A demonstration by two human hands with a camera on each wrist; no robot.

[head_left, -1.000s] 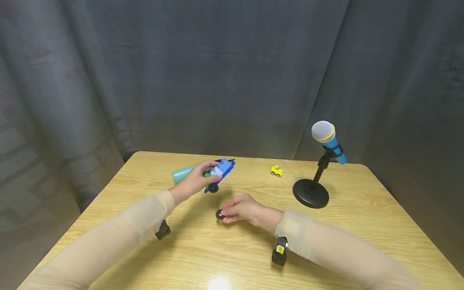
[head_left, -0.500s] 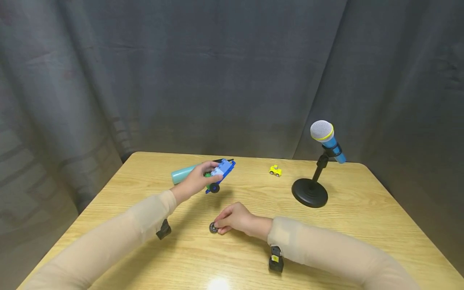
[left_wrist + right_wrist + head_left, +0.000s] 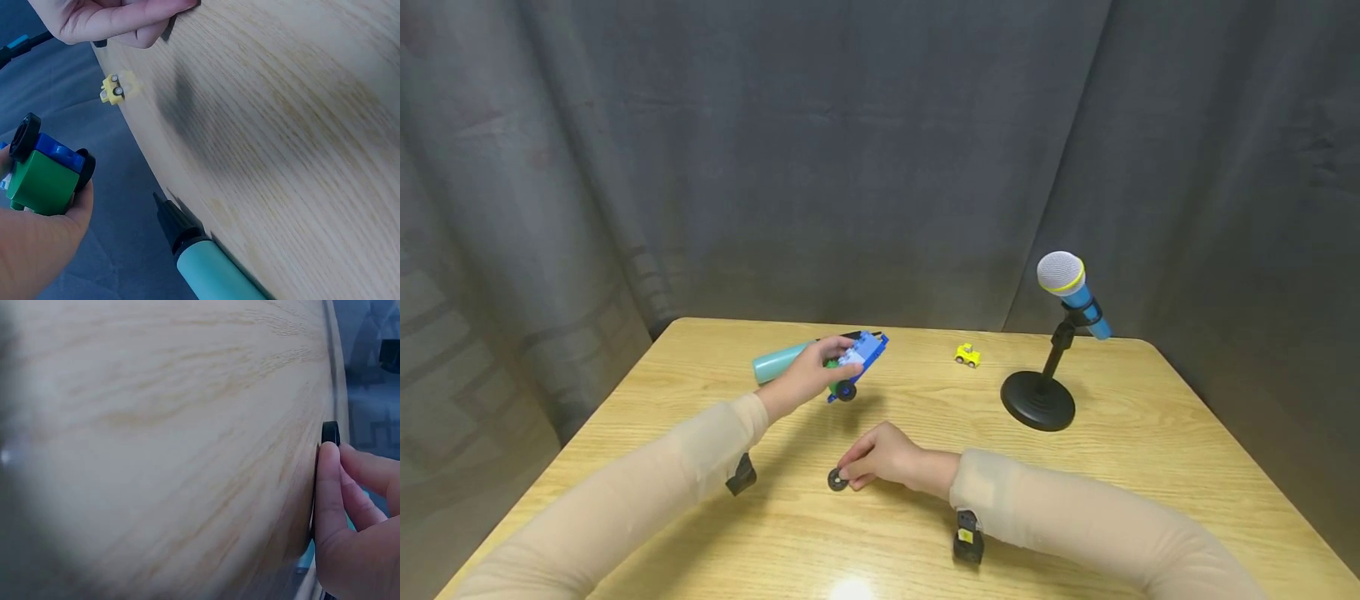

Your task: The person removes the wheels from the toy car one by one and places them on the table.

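In the head view my left hand (image 3: 808, 371) grips a toy car built of blue and green blocks (image 3: 861, 350), raised above the table and tilted. A black wheel (image 3: 846, 390) sits on its near side. The left wrist view shows the car's green block (image 3: 47, 181) and two black wheels at its end. Closer to me, my right hand (image 3: 883, 454) pinches a loose black toy wheel (image 3: 837, 479) between thumb and fingers, low over the wood. The right wrist view shows that wheel edge-on at the fingertips (image 3: 329, 450).
Behind the left hand lies a teal cylinder with a black tapered nozzle (image 3: 181, 228). A small yellow toy car (image 3: 967, 356) stands toward the back of the table (image 3: 1112, 467). At the right, a blue microphone (image 3: 1078, 292) is clipped to a black stand (image 3: 1037, 400).
My right hand has come down and toward me to the left, carrying the loose wheel lower over the table. The left hand holds the block car almost where it was.
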